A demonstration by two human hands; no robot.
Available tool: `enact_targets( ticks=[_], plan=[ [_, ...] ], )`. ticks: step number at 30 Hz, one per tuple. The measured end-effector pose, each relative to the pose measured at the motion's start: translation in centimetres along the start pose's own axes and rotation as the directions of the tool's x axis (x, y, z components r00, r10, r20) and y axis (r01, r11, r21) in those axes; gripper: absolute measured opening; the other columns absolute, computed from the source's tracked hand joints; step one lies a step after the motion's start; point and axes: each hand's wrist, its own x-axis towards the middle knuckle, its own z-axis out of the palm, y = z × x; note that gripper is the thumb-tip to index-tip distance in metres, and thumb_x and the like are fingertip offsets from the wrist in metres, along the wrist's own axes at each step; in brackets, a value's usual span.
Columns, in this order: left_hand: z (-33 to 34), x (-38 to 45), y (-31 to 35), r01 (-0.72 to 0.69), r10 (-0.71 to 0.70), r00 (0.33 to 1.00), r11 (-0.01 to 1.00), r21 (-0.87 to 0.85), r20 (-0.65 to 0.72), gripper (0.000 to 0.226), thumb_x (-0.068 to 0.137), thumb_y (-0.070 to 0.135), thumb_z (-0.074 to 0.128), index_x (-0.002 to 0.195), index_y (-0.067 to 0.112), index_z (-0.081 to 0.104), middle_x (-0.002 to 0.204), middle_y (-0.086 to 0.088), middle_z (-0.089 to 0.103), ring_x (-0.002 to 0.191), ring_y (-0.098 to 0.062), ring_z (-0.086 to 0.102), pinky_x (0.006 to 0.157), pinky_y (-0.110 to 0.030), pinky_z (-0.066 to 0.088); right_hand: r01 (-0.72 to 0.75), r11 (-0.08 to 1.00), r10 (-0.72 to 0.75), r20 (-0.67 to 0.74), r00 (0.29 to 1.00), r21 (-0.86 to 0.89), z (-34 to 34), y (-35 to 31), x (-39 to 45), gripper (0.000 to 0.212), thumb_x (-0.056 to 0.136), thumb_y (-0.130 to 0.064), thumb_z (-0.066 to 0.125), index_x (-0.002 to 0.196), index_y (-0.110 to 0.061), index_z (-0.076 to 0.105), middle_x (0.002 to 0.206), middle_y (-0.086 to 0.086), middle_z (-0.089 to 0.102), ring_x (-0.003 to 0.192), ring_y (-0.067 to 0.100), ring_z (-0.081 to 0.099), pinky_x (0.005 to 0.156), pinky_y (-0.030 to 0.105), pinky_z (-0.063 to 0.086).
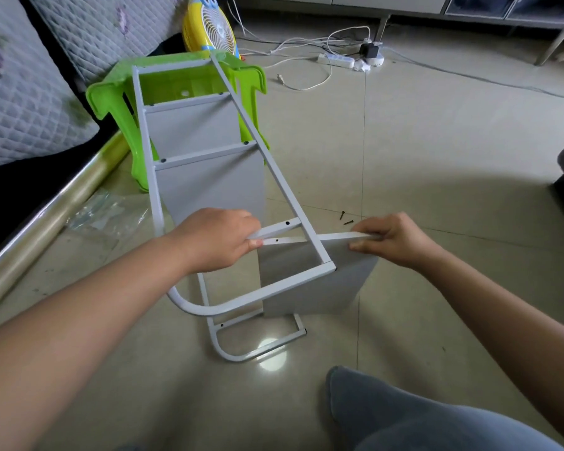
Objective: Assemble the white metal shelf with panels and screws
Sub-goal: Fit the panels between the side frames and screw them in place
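Observation:
The white metal shelf frame point(275, 167) lies tilted on the floor, its far end propped on a green plastic stool point(111, 92). Two grey panels point(209, 183) sit fixed between its rails. A third grey panel point(342, 278) stands loose at the near end, slanted across the frame. My left hand point(215, 239) grips the panel's top left edge by the crossbar. My right hand point(394, 239) pinches the panel's top right edge. Two dark screws point(345, 218) lie on the tiles just beyond my right hand.
A clear plastic bag point(101, 213) lies left of the frame beside a sofa's metal rail point(46, 219). A yellow fan point(209, 27) stands behind the stool. A power strip and cables point(339, 58) trail at the back. My knee point(420, 415) is at the bottom right.

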Motion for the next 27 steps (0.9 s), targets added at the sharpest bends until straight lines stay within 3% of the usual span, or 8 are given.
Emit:
enact_targets(
  ticks=[4,7,9,11,16,20,23,27],
  plan=[
    [0.3,0.0,-0.1,-0.007,0.007,1.000,1.000,-0.017,-0.026,0.036,0.098,0.040,0.030,0.114,0.016,0.052,0.111,0.001,0.052,0.104,-0.019,0.051,0.074,-0.026,0.036,0.065,0.998,-0.065,0.030,0.997,0.000,0.7,-1.2,1.8,0.008,0.077,-0.004,0.071,0.083,0.001,0.071,0.069,0.006,0.060,0.059,-0.013,0.051,0.058,0.006,0.036],
    [0.4,0.0,-0.3,-0.007,0.005,0.999,0.999,-0.042,-0.038,0.036,0.095,0.043,0.039,0.114,0.017,0.055,0.112,0.002,0.055,0.105,-0.018,0.051,0.075,-0.025,0.036,0.125,0.992,-0.125,0.024,0.992,0.003,2.1,-1.9,2.5,0.011,0.076,-0.004,0.072,0.086,0.002,0.072,0.076,0.015,0.069,0.069,-0.002,0.056,0.060,0.006,0.037],
    [0.7,0.0,-0.3,0.016,-0.018,1.000,0.999,-0.046,-0.023,0.034,0.094,0.043,0.044,0.110,0.015,0.055,0.110,0.001,0.057,0.106,-0.019,0.052,0.075,-0.026,0.037,0.165,0.986,-0.165,0.017,0.986,0.012,3.2,-2.4,2.8,0.016,0.075,-0.003,0.073,0.089,0.002,0.073,0.074,0.006,0.070,0.073,-0.003,0.059,0.060,0.003,0.036],
    [1.0,0.0,-0.2,0.050,-0.050,0.999,0.999,-0.006,-0.002,0.030,0.094,0.039,0.046,0.107,0.014,0.054,0.111,-0.001,0.056,0.108,-0.021,0.051,0.075,-0.026,0.036,0.161,0.986,-0.161,-0.003,0.987,0.034,3.9,-2.8,2.9,0.019,0.073,-0.004,0.075,0.091,0.001,0.073,0.064,-0.009,0.064,0.064,-0.013,0.055,0.057,0.000,0.036],
    [0.9,-0.2,-0.4,0.075,-0.075,0.997,0.997,0.032,-0.003,0.026,0.094,0.038,0.046,0.104,0.015,0.051,0.112,-0.002,0.055,0.109,-0.024,0.052,0.071,-0.026,0.031,0.118,0.993,-0.117,-0.038,0.992,0.011,4.3,-3.3,3.7,0.019,0.071,-0.008,0.077,0.087,0.001,0.071,0.064,-0.012,0.059,0.061,-0.006,0.053,0.056,0.003,0.036],
    [0.8,-0.5,-0.6,0.087,-0.088,0.996,0.993,0.083,0.008,0.021,0.092,0.033,0.048,0.103,0.016,0.051,0.112,0.001,0.056,0.107,-0.023,0.053,0.070,-0.025,0.032,0.169,0.977,-0.165,0.042,0.985,-0.128,3.8,-3.3,3.9,0.024,0.078,-0.011,0.071,0.097,0.002,0.067,0.090,0.011,0.068,0.079,0.020,0.057,0.070,0.016,0.043],
    [0.5,-0.9,-0.9,0.078,-0.084,0.994,0.993,0.085,0.072,0.012,0.087,0.027,0.050,0.095,0.019,0.053,0.108,0.000,0.058,0.104,-0.023,0.054,0.066,-0.024,0.031,0.209,0.952,-0.191,0.099,0.977,-0.225,3.6,-3.3,3.3,0.021,0.080,-0.017,0.068,0.091,0.001,0.069,0.085,0.014,0.068,0.079,0.028,0.060,0.072,0.038,0.047],
    [-0.3,-1.3,-1.3,0.045,-0.053,0.988,0.997,0.056,0.147,0.009,0.084,0.026,0.053,0.079,0.021,0.049,0.088,0.000,0.055,0.097,-0.023,0.055,0.060,-0.025,0.029,0.188,0.965,-0.176,0.083,0.981,-0.180,3.8,-3.8,3.6,0.016,0.080,-0.012,0.069,0.083,0.004,0.070,0.075,0.016,0.068,0.072,0.026,0.060,0.067,0.034,0.045]
  ],
)
